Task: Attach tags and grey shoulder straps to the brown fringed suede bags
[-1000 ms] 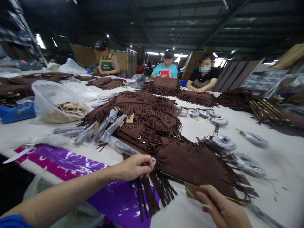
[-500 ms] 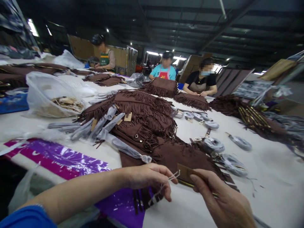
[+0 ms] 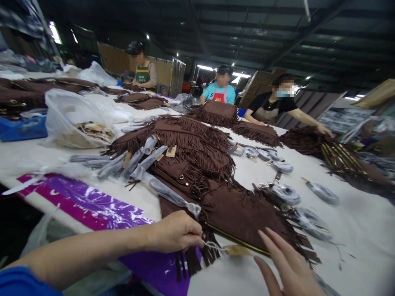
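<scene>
My left hand (image 3: 177,232) pinches the white string (image 3: 212,245) of a brown paper hang tag (image 3: 237,250). The tag dangles to the right of that hand, slightly blurred. Fingers apart and holding nothing, my right hand (image 3: 288,263) is just right of the tag. Behind both hands lies a dark brown fringed suede bag (image 3: 240,211) with a gold zipper along its near edge. A wrapped strap (image 3: 169,193) in clear plastic rests across the neighbouring bag.
More fringed bags (image 3: 191,139) are piled mid-table. Coiled wrapped straps (image 3: 284,193) lie to the right. A plastic bag of tags (image 3: 80,123) stands left, near a blue tray (image 3: 23,127). Purple plastic (image 3: 92,201) covers the near edge. Co-workers (image 3: 219,88) sit across the table.
My right hand has let go of the tag and opened. My left hand has closed on the string and moved left. A co-worker at the right has reached toward the stacked bags.
</scene>
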`<state>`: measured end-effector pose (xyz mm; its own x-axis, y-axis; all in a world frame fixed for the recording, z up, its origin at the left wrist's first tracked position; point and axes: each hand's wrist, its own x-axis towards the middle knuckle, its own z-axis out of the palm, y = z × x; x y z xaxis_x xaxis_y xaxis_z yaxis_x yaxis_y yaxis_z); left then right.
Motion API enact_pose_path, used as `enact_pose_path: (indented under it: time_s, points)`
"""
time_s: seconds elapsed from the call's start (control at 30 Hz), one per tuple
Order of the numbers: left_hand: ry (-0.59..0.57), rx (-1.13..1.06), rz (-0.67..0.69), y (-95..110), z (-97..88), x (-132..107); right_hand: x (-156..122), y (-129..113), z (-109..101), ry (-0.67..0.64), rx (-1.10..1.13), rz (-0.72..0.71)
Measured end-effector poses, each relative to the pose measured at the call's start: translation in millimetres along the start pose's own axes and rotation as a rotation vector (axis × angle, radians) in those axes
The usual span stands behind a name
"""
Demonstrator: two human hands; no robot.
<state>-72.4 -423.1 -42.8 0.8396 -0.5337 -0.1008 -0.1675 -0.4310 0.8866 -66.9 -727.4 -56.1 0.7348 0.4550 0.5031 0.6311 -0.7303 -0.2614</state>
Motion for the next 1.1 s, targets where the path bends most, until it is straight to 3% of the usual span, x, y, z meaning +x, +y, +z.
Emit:
enact_pose_path:
  time_s: [0.07,0.1,0.13,0.23,0.33,0.43,0.6,0.83,1.1]
  points:
    - [0.026,0.182,0.08,9.4,2.6,0.5,6.3,-31.7,20.9,-0.082,0.23,0.008]
    - [0.04,0.251,0.114,13.9,2.8,1.6,10.4,-48.6,31.4,-0.157,0.382,0.062]
    - [0.053,0.299,0.142,17.7,1.8,2.9,15.0,-63.9,41.2,-0.147,0.517,0.132]
    - [0.059,0.314,0.176,21.5,-9.3,7.4,32.4,-86.4,59.9,-0.222,0.768,0.302]
    - [0.135,0.354,0.163,10.0,-26.4,13.1,54.0,-74.2,61.8,-0.278,0.739,0.272]
    - [0.27,0.57,0.245,-10.8,-35.2,21.9,73.5,-55.3,60.0,-0.247,0.629,0.161]
    - [0.189,0.864,0.252,-34.8,-24.6,35.2,85.2,-47.7,75.5,-0.244,0.68,0.248]
    - [0.245,0.875,0.189,-38.7,-24.1,29.3,78.7,-38.8,91.1,-0.263,0.947,0.468]
    - [0.285,0.915,0.091,-30.3,-19.7,20.2,76.1,-37.3,93.4,-0.219,0.933,0.45]
